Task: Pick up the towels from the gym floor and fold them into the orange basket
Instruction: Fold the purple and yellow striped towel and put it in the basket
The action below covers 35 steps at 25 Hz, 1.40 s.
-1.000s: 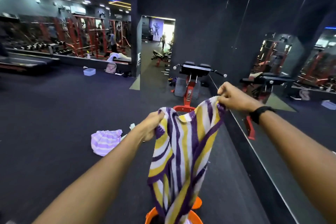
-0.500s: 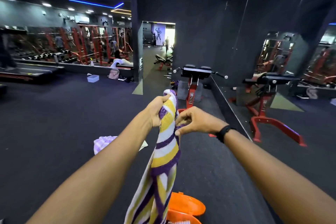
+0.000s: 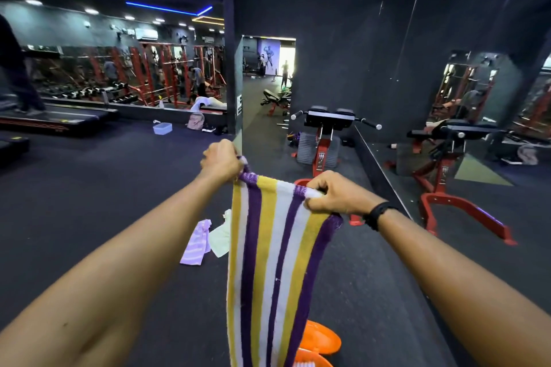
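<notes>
Dark gym floor [image 3: 89,202] | left hand [image 3: 222,162], right hand [image 3: 337,198] pinch striped terry towel [image 3: 274,262] | hangs flat

Count from where I stand: three towels. One striped towel [image 3: 277,262] hangs from my two hands, left hand [image 3: 222,162] and right hand [image 3: 337,198]. Two lie on the floor, touching: lilac striped towel [image 3: 195,243], pale green towel [image 3: 221,237]. One orange basket [image 3: 317,347]. One wristband [image 3: 378,215].

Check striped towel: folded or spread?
Folded lengthwise: striped towel hangs as a narrow band, top edge pinched between left hand and right hand.
</notes>
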### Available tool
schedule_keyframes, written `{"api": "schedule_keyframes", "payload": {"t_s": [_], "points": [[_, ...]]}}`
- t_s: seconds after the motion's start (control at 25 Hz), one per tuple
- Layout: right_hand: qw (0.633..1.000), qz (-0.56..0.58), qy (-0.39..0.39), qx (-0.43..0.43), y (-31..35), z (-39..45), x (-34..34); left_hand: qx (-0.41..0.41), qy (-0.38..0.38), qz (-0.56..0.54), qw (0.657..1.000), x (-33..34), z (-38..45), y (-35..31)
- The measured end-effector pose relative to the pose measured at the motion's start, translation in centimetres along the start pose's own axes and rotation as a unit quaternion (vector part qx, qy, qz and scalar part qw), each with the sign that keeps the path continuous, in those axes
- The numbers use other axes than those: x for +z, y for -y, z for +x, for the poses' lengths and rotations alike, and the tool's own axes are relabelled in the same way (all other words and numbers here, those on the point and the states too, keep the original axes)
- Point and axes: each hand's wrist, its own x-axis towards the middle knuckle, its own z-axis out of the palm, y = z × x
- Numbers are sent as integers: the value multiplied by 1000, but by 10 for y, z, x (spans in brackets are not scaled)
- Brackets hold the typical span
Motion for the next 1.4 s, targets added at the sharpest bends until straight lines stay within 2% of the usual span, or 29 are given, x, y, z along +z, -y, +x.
{"api": "schedule_keyframes", "payload": {"t_s": [0.16,0.24,0.36,0.48,0.56,0.64,0.72,0.8,0.88,0.96,1.0,1.08,1.16,1.2,1.32,1.36,1.4], "points": [[999,-14,-33,11,-16,-12,-14,-42,-6,93,995,-16,9,23],[997,-6,-73,19,-26,-19,-22,-66,12,59,996,-21,10,36],[993,-16,-114,28,-36,-25,-29,-92,37,-108,989,-20,6,36],[987,-26,-154,28,-44,-29,-36,-113,40,-339,933,-19,0,23],[978,-25,-202,39,-51,-34,-43,-108,25,-383,917,-21,-3,18],[965,-7,-256,54,-60,-38,-49,-81,-5,-339,937,-20,-5,15],[951,8,-300,71,-67,-39,-54,-42,1,-319,947,-22,-7,12],[938,31,-335,81,-75,-40,-60,50,62,-296,952,-23,-9,14],[922,92,-362,98,-77,-42,-62,167,84,-163,969,-22,-9,18],[918,168,-343,105,-71,-47,-61,224,54,-74,970,-19,-10,18],[922,199,-317,100,-65,-51,-61,231,57,-74,968,-18,-10,18],[921,302,-223,106,-59,-63,-66,215,146,-153,953,-20,-13,19],[898,390,-150,136,-59,-74,-69,172,259,-245,918,-23,-18,19],[892,383,-173,163,-62,-74,-68,140,274,-261,915,-21,-22,18],[878,176,-373,244,-65,-54,-53,31,212,-293,932,-6,-37,-7],[872,161,-394,241,-54,-45,-45,1,209,-313,926,0,-44,-21],[880,178,-380,223,-41,-35,-37,-21,218,-339,915,5,-51,-37]]}}
